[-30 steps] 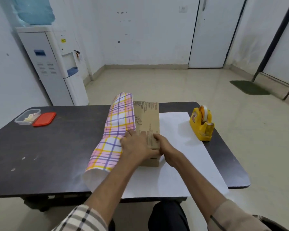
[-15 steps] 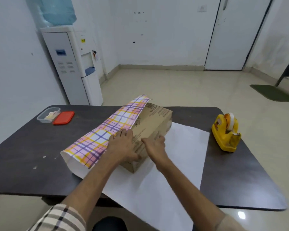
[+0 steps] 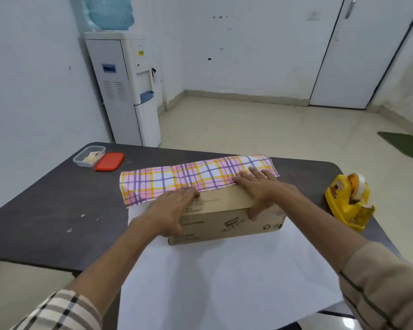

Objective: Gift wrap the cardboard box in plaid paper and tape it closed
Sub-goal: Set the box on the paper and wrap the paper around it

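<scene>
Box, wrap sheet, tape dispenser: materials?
Box: brown corrugated-looking cardboard, matte, with printed text and a recycling mark. Wrap sheet: thin paper, plaid print outside, plain white underside; it creases sharply over the box edge. Tape dispenser: yellow, glossy, likely moulded plastic.

A bare, white-walled room with pale tiled floor.
A white water dispenser [image 3: 126, 91] topped by a blue bottle [image 3: 109, 11] stands in the left corner; a white door [image 3: 358, 51] is shut at right, a wall switch [image 3: 313, 15] beside it. A green mat [image 3: 405, 144] lies on the floor behind a dark table [image 3: 45, 210].
</scene>
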